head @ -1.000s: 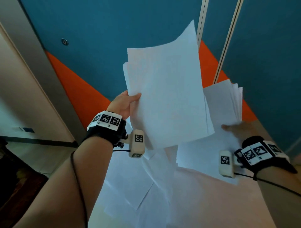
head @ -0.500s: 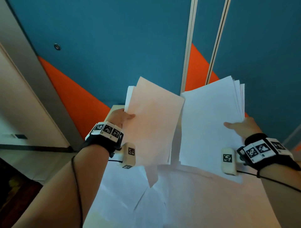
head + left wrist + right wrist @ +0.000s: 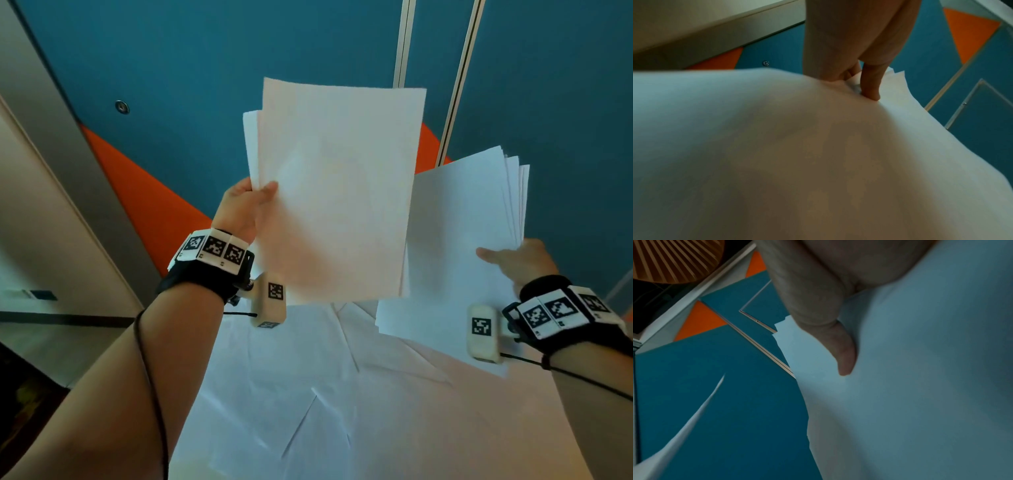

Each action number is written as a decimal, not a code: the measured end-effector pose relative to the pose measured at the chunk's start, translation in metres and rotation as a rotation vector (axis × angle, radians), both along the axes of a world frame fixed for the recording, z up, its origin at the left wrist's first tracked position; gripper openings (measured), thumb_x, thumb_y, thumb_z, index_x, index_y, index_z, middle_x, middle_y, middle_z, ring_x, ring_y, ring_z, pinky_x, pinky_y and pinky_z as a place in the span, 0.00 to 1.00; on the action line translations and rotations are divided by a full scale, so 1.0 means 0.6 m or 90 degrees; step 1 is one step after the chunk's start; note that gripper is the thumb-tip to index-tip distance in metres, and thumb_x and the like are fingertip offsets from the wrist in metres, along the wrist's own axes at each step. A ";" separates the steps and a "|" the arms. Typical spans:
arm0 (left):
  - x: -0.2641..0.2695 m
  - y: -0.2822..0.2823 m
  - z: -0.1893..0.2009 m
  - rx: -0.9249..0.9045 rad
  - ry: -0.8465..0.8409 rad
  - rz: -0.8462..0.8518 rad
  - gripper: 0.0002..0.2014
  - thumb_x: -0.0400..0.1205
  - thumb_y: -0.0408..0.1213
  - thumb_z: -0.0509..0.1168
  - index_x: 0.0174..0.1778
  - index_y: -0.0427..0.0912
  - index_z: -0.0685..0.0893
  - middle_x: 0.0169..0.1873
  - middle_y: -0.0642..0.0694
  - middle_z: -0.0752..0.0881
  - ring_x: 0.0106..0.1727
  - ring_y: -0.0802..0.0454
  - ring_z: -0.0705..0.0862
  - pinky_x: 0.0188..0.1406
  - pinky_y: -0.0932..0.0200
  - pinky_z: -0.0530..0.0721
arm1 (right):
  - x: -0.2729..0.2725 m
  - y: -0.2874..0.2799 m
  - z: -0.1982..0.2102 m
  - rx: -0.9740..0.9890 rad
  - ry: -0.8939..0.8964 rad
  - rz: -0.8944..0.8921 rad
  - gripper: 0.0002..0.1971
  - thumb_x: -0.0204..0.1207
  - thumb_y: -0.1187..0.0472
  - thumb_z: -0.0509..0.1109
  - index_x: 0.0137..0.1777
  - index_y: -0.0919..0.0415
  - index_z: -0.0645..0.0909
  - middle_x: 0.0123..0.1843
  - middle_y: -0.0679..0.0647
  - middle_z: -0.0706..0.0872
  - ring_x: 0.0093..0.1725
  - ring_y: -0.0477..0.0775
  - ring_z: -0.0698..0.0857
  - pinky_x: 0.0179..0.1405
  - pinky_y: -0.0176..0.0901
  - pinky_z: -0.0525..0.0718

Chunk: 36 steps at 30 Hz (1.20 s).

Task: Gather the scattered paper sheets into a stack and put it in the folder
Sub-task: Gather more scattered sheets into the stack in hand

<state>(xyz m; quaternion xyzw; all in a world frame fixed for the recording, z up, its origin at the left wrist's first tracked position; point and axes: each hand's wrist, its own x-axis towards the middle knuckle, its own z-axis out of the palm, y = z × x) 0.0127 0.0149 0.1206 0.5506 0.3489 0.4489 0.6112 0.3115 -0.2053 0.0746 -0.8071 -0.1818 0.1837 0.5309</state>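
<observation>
**Bringing two hand-held bundles together over the loose sheets**

The table (image 3: 428,445) is carrying the biggest spread: loose sheets (image 3: 274,394) are lying overlapped and askew across it, still ungathered. No folder is showing in any view, so where it is lying I cannot tell.

Above that, the left bundle (image 3: 335,192) is standing nearly upright, its near edge pinched by the left hand (image 3: 239,209), thumb on the front face and fingers curled behind, as the left wrist view is confirming. Just beside it, the right bundle (image 3: 459,240) is tilting back with its far edges fanned; the right hand (image 3: 517,260) is clamping it, thumb lying flat on the top sheet.

The step in hand is likely merging the two bundles. To do it well, the person should be laying one squarely against the other, keeping both pinches firm until the faces are touching, then loosening slightly and tapping the long edge on the table so the fanned corners are squaring up. Thin paper is bowing easily; a grip too close to one corner is risking sheets sliding out.
</observation>
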 end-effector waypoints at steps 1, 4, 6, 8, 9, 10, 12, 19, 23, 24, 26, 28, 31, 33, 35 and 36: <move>0.000 0.006 -0.006 -0.011 -0.012 0.003 0.06 0.83 0.31 0.63 0.47 0.43 0.84 0.41 0.46 0.89 0.41 0.51 0.88 0.47 0.51 0.89 | -0.008 -0.002 0.011 0.013 -0.019 0.003 0.26 0.76 0.65 0.71 0.70 0.76 0.69 0.64 0.62 0.79 0.63 0.63 0.78 0.52 0.42 0.69; 0.009 0.014 -0.030 -0.041 -0.012 -0.012 0.06 0.83 0.31 0.61 0.47 0.42 0.84 0.33 0.51 0.91 0.35 0.56 0.90 0.35 0.59 0.89 | -0.019 -0.004 0.028 0.035 -0.001 0.019 0.29 0.75 0.64 0.72 0.73 0.74 0.67 0.69 0.67 0.77 0.63 0.63 0.78 0.53 0.41 0.72; 0.020 0.012 -0.051 -0.059 0.012 -0.036 0.06 0.84 0.31 0.60 0.47 0.40 0.83 0.31 0.51 0.91 0.33 0.57 0.90 0.32 0.62 0.88 | -0.012 0.012 0.016 0.040 0.044 0.040 0.37 0.70 0.59 0.77 0.74 0.72 0.65 0.70 0.65 0.76 0.66 0.63 0.77 0.59 0.48 0.77; 0.030 0.009 -0.075 -0.070 0.048 -0.057 0.06 0.84 0.31 0.60 0.50 0.38 0.83 0.36 0.47 0.91 0.36 0.53 0.90 0.37 0.58 0.89 | -0.023 0.017 0.010 0.044 0.070 0.081 0.49 0.53 0.51 0.85 0.73 0.68 0.68 0.70 0.61 0.78 0.67 0.62 0.78 0.68 0.55 0.75; 0.034 0.008 -0.088 -0.073 0.064 -0.067 0.07 0.84 0.31 0.60 0.52 0.36 0.83 0.39 0.45 0.91 0.38 0.50 0.89 0.40 0.55 0.88 | -0.020 0.024 0.000 0.068 0.086 0.093 0.46 0.51 0.51 0.86 0.70 0.67 0.72 0.68 0.59 0.80 0.66 0.60 0.79 0.69 0.55 0.75; 0.038 0.007 -0.099 -0.073 0.079 -0.075 0.07 0.84 0.31 0.60 0.52 0.35 0.83 0.40 0.43 0.91 0.39 0.49 0.89 0.43 0.53 0.88 | -0.025 0.028 -0.004 0.081 0.104 0.099 0.37 0.58 0.56 0.84 0.66 0.66 0.75 0.64 0.58 0.82 0.62 0.59 0.80 0.67 0.52 0.76; 0.043 0.005 -0.116 -0.072 0.110 -0.082 0.09 0.83 0.31 0.60 0.54 0.32 0.83 0.41 0.40 0.90 0.42 0.44 0.89 0.49 0.47 0.86 | -0.039 0.033 -0.010 0.083 0.144 0.124 0.23 0.68 0.65 0.77 0.63 0.67 0.78 0.60 0.58 0.85 0.57 0.58 0.83 0.64 0.51 0.78; 0.050 0.003 -0.145 -0.061 0.199 -0.081 0.14 0.81 0.41 0.64 0.61 0.43 0.79 0.58 0.38 0.86 0.58 0.39 0.84 0.67 0.35 0.77 | -0.080 0.052 -0.018 0.093 0.228 0.179 0.22 0.74 0.66 0.73 0.68 0.68 0.77 0.63 0.59 0.84 0.64 0.59 0.81 0.71 0.53 0.74; 0.061 -0.014 -0.144 -0.085 0.203 -0.085 0.16 0.85 0.38 0.60 0.68 0.40 0.71 0.61 0.38 0.82 0.61 0.39 0.82 0.67 0.38 0.77 | -0.097 0.067 -0.023 0.082 0.234 0.186 0.14 0.78 0.71 0.64 0.63 0.71 0.80 0.56 0.65 0.87 0.55 0.65 0.86 0.64 0.58 0.81; 0.065 -0.016 -0.147 -0.088 0.198 -0.080 0.17 0.85 0.37 0.59 0.69 0.38 0.70 0.61 0.39 0.82 0.61 0.40 0.82 0.67 0.40 0.78 | -0.104 0.069 -0.022 0.086 0.234 0.186 0.13 0.79 0.70 0.62 0.62 0.71 0.81 0.53 0.63 0.88 0.52 0.64 0.86 0.60 0.56 0.83; 0.072 -0.021 -0.153 -0.073 0.201 -0.076 0.18 0.85 0.35 0.59 0.70 0.35 0.70 0.61 0.39 0.82 0.61 0.41 0.81 0.65 0.45 0.79 | -0.113 0.077 -0.027 0.141 0.270 0.178 0.11 0.80 0.62 0.64 0.57 0.66 0.82 0.47 0.59 0.88 0.43 0.59 0.86 0.48 0.51 0.84; 0.074 -0.024 -0.159 -0.060 0.193 -0.073 0.18 0.85 0.33 0.58 0.70 0.33 0.72 0.63 0.38 0.82 0.63 0.40 0.81 0.65 0.45 0.79 | -0.121 0.080 -0.031 0.219 0.339 0.153 0.20 0.77 0.42 0.65 0.57 0.56 0.84 0.50 0.54 0.90 0.48 0.54 0.88 0.52 0.49 0.84; 0.072 -0.027 -0.162 -0.067 0.156 -0.072 0.17 0.84 0.32 0.59 0.70 0.34 0.74 0.63 0.36 0.83 0.65 0.38 0.81 0.68 0.41 0.77 | -0.126 0.081 -0.032 0.231 0.351 0.172 0.32 0.67 0.32 0.69 0.67 0.49 0.79 0.62 0.48 0.87 0.62 0.51 0.84 0.68 0.55 0.76; 0.068 -0.029 -0.163 -0.070 0.127 -0.109 0.18 0.84 0.33 0.61 0.70 0.37 0.74 0.63 0.38 0.83 0.64 0.40 0.82 0.68 0.41 0.78 | -0.129 0.082 -0.034 0.177 0.269 0.205 0.26 0.68 0.50 0.77 0.66 0.56 0.79 0.62 0.51 0.86 0.62 0.50 0.83 0.72 0.54 0.73; 0.058 -0.032 -0.159 -0.081 0.088 -0.157 0.18 0.80 0.35 0.67 0.67 0.41 0.78 0.60 0.40 0.86 0.61 0.41 0.85 0.61 0.45 0.83 | -0.128 0.081 -0.037 0.134 0.199 0.209 0.20 0.70 0.68 0.76 0.62 0.63 0.80 0.58 0.56 0.87 0.60 0.55 0.84 0.71 0.53 0.75; 0.053 -0.034 -0.155 -0.097 0.070 -0.176 0.20 0.75 0.39 0.71 0.64 0.42 0.81 0.57 0.40 0.88 0.59 0.42 0.86 0.56 0.47 0.85 | -0.128 0.080 -0.038 0.120 0.189 0.205 0.20 0.69 0.70 0.75 0.62 0.65 0.80 0.58 0.58 0.87 0.60 0.58 0.85 0.70 0.54 0.76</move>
